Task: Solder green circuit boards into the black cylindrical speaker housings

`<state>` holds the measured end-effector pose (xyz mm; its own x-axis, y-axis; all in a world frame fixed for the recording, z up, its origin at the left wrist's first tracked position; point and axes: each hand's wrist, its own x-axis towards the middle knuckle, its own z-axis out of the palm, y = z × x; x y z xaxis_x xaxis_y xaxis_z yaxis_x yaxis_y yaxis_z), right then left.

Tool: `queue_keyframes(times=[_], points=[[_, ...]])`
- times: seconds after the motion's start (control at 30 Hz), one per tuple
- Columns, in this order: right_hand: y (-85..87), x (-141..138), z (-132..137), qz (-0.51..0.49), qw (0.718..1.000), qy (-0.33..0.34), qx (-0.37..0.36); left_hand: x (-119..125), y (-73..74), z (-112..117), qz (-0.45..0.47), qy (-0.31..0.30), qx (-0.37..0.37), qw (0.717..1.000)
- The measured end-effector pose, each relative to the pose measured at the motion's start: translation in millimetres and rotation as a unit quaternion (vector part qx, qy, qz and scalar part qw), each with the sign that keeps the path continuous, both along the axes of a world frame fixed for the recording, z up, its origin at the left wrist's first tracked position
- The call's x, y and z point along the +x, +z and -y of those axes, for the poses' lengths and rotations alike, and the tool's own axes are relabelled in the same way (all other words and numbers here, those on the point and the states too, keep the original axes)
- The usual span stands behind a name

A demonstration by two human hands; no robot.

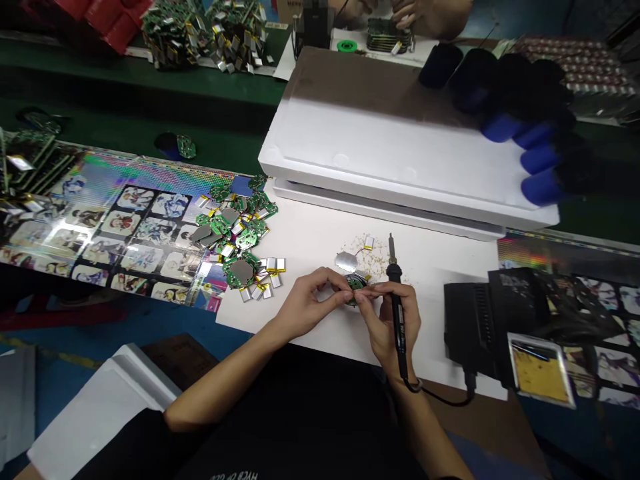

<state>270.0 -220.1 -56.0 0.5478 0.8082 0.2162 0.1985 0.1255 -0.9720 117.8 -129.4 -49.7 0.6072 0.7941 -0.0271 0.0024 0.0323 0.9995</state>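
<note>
My left hand is closed in a pinch on the near-left edge of a small round green circuit board on the white work surface. From the other side, the thumb and fingers of my right hand meet at the same board. That hand also grips a black soldering iron, its tip pointing up and away from the board. Fingers cover much of the board. Just beyond it lie a silvery disc and a small wired battery cell, amid scattered yellowish crumbs.
Left of my hands is a pile of green circuit boards with battery cells. White foam trays span the far side, with blue cylinders at their right. A black soldering station and a yellow-filled tray stand right. Another person's hands work opposite.
</note>
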Motion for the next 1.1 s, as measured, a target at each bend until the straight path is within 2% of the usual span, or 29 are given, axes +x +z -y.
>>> queue_keyframes(times=[0.27,0.37,0.53,0.6,0.77,0.83,0.9,1.1], points=[[-2.7,-3,1,0.049,0.999,0.004,0.007,4,2.1,5,-0.02,-0.002,0.0,1.0],[-5.6,-2,4,0.075,0.997,-0.005,0.003,2,6.6,1,-0.036,-0.002,0.049,0.998],[-7.3,1,5,0.123,0.992,-0.007,0.026,-5,15.3,-10,-0.076,-0.039,0.154,0.984],[-5.7,0,4,0.135,0.99,-0.002,0.033,-4,16.2,-10,-0.071,-0.042,0.148,0.985],[-2.8,-3,5,0.127,0.992,0.004,0.021,2,10.4,0,-0.024,-0.02,0.051,0.998],[-3.4,-2,6,0.127,0.992,-0.001,0.018,3,8.5,1,-0.021,-0.012,0.035,0.999],[-4.4,0,6,0.127,0.992,-0.002,0.022,2,8.7,0,-0.032,-0.015,0.047,0.998],[-4.9,4,6,0.15,0.988,-0.001,0.03,-2,14.3,-10,-0.053,-0.051,0.145,0.987]])
